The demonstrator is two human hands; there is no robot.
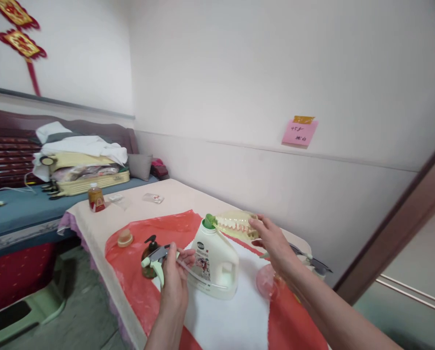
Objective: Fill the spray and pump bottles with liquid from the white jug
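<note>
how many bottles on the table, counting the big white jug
3 clearly visible: white jug at centre, brown pump bottle near the left hand, amber bottle at far left; the right arm may hide more.

White jug [216, 265], fine print [202, 247] seemingly illegible.

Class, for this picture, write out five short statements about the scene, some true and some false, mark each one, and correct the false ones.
1. The left hand holds a spray trigger. True.
2. The white jug lies on its side. False: it stands upright.
3. A pink note is fixed to the wall with tape. True.
4. The pump bottle is to the right of the jug in the picture. False: it is to the left.
5. The grey cushion is on the floor. False: it is on the bed.
</note>
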